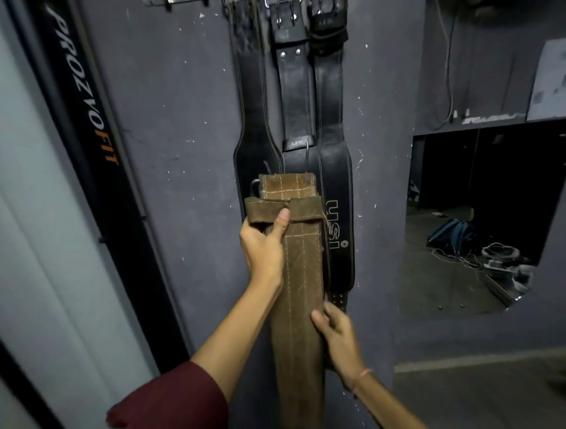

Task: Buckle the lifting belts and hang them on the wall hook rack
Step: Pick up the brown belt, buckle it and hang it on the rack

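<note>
Across the upper centre of the frame I see three black belts (294,122) hanging on the grey wall (183,122). Below them, at centre, I hold a brown belt (301,291) upright: left hand (263,245) clamped near its top loop (283,211), right hand (340,336) gripping its lower right edge.

Three black belts (294,128) hang side by side flat against the grey wall (183,122), filling the strip straight ahead up to the hook rack (183,3) at the top edge. The brown belt (295,275), held upright by both hands, covers their lower parts. Bare wall lies open to the left of the belts, bounded further left by a slanted black post (92,137). To the right, bare wall reaches a mirror (477,214).
</note>
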`<act>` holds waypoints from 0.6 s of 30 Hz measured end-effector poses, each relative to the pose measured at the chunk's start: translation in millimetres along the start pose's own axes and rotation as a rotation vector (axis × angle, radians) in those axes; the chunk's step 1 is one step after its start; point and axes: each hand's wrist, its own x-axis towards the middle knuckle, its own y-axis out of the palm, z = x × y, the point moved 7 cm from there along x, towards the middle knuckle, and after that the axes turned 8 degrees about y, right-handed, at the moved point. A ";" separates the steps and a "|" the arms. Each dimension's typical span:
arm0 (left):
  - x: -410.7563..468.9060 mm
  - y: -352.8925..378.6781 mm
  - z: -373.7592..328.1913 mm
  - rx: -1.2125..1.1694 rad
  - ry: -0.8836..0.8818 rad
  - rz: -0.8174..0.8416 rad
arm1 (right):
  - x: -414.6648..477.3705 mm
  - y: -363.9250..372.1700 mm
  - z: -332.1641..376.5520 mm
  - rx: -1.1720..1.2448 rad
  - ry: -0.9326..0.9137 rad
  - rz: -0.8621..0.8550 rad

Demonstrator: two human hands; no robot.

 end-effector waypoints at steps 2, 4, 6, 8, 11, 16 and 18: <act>4.2 -4.1 7.7 0.013 -0.038 0.021 | 10.2 0.5 23.9 -0.005 -0.049 -0.031; 2.2 -3.0 11.8 0.007 -0.085 0.038 | 32.8 -1.6 70.6 -0.004 -0.136 -0.082; 3.4 1.2 8.6 -0.043 -0.110 0.038 | 52.1 -4.7 102.7 0.021 -0.175 -0.138; 10.6 4.5 1.7 -0.069 -0.115 0.030 | 53.3 -0.5 96.0 0.037 -0.190 -0.108; 18.4 2.1 -3.9 -0.061 -0.114 0.051 | 32.2 11.2 66.3 0.077 -0.140 -0.042; 19.3 1.1 -6.6 0.123 -0.050 0.214 | 39.4 8.3 89.2 0.132 -0.233 -0.123; 9.6 0.3 -11.3 0.156 -0.009 0.276 | 40.6 10.6 111.1 0.126 -0.300 -0.130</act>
